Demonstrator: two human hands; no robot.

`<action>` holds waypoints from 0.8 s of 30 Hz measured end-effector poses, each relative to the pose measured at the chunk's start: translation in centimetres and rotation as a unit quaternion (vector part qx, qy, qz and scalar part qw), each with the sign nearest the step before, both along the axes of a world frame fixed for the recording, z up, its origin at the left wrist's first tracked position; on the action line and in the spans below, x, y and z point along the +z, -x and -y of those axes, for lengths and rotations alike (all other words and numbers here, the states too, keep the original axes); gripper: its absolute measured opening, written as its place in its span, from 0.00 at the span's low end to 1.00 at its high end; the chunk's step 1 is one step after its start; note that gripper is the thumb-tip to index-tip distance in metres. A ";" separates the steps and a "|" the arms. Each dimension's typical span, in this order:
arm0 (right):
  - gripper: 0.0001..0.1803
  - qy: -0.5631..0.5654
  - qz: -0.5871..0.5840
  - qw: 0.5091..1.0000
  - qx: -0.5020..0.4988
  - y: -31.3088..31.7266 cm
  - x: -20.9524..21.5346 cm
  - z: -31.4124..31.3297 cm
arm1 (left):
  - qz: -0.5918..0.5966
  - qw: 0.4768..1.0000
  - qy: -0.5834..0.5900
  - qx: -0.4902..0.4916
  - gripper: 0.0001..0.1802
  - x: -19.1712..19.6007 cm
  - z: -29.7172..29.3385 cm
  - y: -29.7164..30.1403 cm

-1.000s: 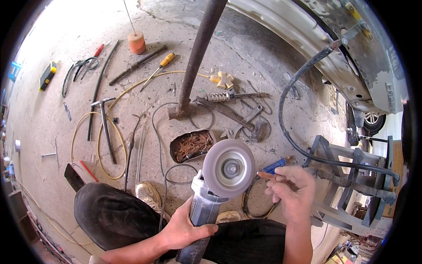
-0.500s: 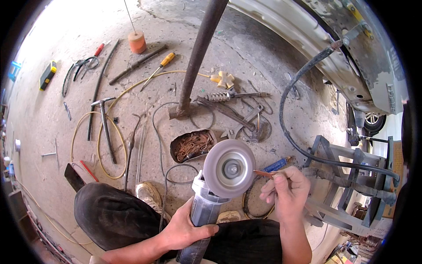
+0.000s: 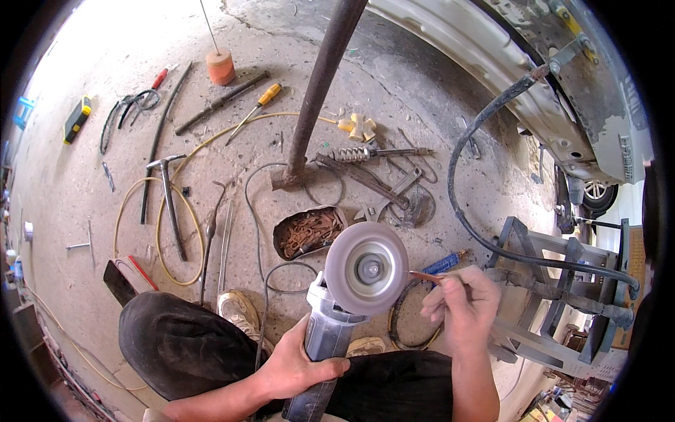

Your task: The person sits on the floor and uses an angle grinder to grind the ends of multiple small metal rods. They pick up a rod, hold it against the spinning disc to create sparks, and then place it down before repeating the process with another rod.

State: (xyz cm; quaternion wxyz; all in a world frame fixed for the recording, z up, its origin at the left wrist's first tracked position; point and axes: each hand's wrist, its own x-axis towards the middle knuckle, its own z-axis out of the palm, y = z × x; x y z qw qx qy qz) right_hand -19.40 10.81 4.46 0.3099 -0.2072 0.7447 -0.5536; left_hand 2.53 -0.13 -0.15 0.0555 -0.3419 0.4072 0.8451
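Note:
My left hand (image 3: pixel 301 362) is wrapped round the body of an angle grinder (image 3: pixel 328 344), its disc (image 3: pixel 367 269) facing up in front of my knees. A small reddish-brown metal piece (image 3: pixel 425 276) is pinched between the thumb and fingers of my right hand (image 3: pixel 460 302). The piece's tip lies close to the disc's right edge; whether it touches I cannot tell. Just beyond the disc sits a cut-open container (image 3: pixel 330 247) with several similar rusty pieces (image 3: pixel 309 232) in it.
A hammer (image 3: pixel 169 204), a yellow-handled screwdriver (image 3: pixel 254 112) and an adjustable wrench (image 3: pixel 389 195) lie on the concrete floor. A thick metal bar (image 3: pixel 320 91) slants up past the container. To the right are a black hose (image 3: pixel 453 176), a grey metal frame (image 3: pixel 548 295) and a vehicle panel (image 3: pixel 478 63).
My right hand has shifted slightly right, drawing the small metal piece a little away from the disc. The left hand and grinder stay nearly still.

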 end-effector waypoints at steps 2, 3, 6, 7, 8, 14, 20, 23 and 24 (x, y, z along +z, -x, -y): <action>0.06 0.049 0.002 0.999 -0.020 0.5 -0.4 -0.1 | 0.004 1.000 -0.003 0.002 0.38 0.1 0.1 0.0; 0.06 0.046 0.004 0.998 -0.040 0.7 -0.1 0.2 | 0.008 1.000 -0.007 0.002 0.38 0.2 0.2 0.1; 0.06 0.000 0.004 0.997 -0.080 2.4 -2.0 -0.1 | 0.018 1.000 -0.008 0.011 0.37 0.5 0.4 0.1; 0.07 -0.056 0.024 0.996 -0.070 3.4 -3.2 -0.4 | 0.021 1.000 -0.007 0.015 0.36 0.6 0.5 0.1; 0.07 -0.086 0.038 0.994 -0.046 4.0 -4.9 -0.4 | 0.026 0.999 -0.026 0.018 0.36 0.6 0.5 0.1; 0.07 -0.243 0.065 0.963 0.094 5.7 -19.5 -3.3 | 0.051 0.997 -0.042 0.029 0.35 0.8 1.1 -0.4; 0.09 -0.301 0.141 0.943 0.025 3.4 -26.2 -2.2 | 0.061 0.996 -0.030 0.056 0.35 -0.8 1.4 -2.6; 0.08 -0.308 0.033 0.949 0.052 2.8 -28.6 -1.5 | 0.061 0.993 -0.034 0.091 0.33 -1.3 1.5 -3.2; 0.08 -0.291 -0.037 0.954 0.060 2.7 -28.9 -1.1 | 0.064 0.993 -0.038 0.093 0.33 -1.7 1.5 -3.8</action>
